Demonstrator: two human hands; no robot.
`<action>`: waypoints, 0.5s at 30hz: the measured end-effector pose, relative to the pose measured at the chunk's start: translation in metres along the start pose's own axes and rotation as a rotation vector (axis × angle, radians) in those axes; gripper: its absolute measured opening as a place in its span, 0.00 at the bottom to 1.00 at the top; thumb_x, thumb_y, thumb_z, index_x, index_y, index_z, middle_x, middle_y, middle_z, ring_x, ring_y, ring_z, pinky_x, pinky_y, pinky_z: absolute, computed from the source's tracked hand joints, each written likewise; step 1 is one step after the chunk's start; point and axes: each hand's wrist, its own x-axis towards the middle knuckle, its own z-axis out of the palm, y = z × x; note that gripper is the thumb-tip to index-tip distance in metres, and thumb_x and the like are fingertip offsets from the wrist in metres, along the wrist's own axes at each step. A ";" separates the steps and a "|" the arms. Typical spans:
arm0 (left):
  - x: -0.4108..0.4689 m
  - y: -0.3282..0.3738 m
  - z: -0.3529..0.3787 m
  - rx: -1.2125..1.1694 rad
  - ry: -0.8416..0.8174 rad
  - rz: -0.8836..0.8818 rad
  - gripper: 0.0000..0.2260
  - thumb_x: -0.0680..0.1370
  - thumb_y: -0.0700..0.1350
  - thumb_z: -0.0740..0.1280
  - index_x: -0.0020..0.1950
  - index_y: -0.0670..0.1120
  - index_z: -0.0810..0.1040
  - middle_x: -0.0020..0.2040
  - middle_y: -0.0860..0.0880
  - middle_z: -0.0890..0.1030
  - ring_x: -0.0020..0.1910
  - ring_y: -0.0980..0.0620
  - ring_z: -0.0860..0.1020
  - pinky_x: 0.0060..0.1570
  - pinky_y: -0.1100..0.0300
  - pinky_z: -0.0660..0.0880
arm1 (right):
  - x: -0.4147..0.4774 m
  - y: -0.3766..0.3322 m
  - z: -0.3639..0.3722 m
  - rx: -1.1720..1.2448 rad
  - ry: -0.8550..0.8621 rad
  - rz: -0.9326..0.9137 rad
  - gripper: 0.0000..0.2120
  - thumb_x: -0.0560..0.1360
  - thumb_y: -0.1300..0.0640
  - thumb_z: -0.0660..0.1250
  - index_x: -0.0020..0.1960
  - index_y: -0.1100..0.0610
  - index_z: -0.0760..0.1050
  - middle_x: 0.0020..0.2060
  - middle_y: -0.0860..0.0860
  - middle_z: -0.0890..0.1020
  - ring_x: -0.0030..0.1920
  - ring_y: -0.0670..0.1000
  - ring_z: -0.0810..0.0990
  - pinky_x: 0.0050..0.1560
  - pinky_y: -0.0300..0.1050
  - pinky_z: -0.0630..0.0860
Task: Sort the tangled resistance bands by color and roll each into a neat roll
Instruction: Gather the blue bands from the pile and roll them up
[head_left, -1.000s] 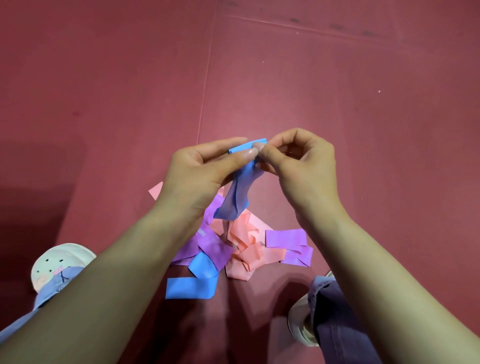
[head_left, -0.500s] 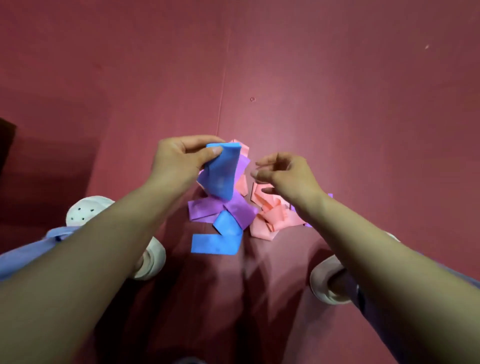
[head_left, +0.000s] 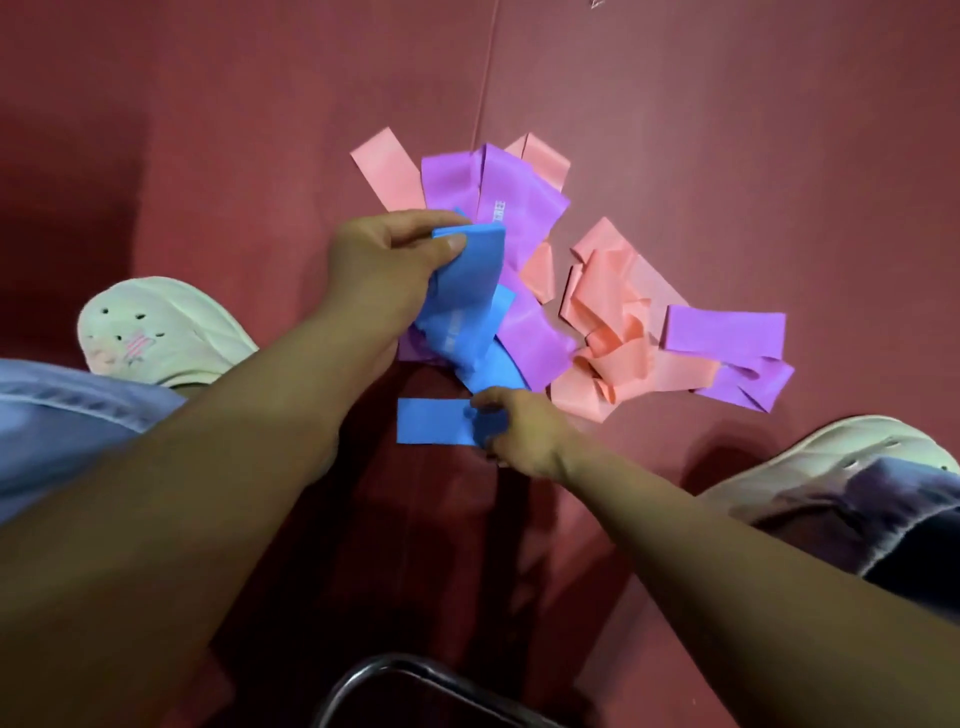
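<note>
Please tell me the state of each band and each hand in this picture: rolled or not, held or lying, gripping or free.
left hand, grips the upper end of the blue band, lifted.
right hand, grips the band's lower end, down at the floor.
blue band, unrolled, held at both ends.
purple bands, unrolled, folded over, lying on the floor.
pink bands, unrolled, crumpled, tangled with the purple ones.

The left hand is being held raised, thumb and curled fingers being clamped on the blue band. The right hand is being held lower, fingers being pinched on the band's lower end.
</note>
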 end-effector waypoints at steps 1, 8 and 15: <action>0.000 -0.001 -0.002 -0.001 0.000 0.003 0.10 0.76 0.34 0.68 0.53 0.45 0.81 0.49 0.43 0.82 0.45 0.50 0.77 0.51 0.55 0.76 | 0.003 0.000 0.004 -0.071 0.011 -0.014 0.21 0.72 0.64 0.65 0.64 0.55 0.73 0.60 0.56 0.79 0.57 0.60 0.78 0.59 0.48 0.73; -0.015 0.020 -0.007 -0.025 0.024 0.028 0.08 0.76 0.34 0.67 0.53 0.42 0.81 0.45 0.45 0.82 0.41 0.53 0.77 0.48 0.59 0.76 | -0.010 -0.005 -0.025 -0.174 0.183 0.004 0.16 0.69 0.60 0.71 0.56 0.53 0.77 0.55 0.54 0.80 0.55 0.56 0.79 0.53 0.43 0.72; -0.023 0.016 -0.010 -0.008 0.037 0.009 0.07 0.75 0.35 0.69 0.49 0.46 0.82 0.44 0.47 0.82 0.41 0.54 0.78 0.50 0.58 0.77 | -0.007 0.004 -0.023 -0.256 -0.006 -0.001 0.27 0.72 0.61 0.67 0.70 0.54 0.69 0.69 0.52 0.71 0.68 0.54 0.70 0.67 0.41 0.65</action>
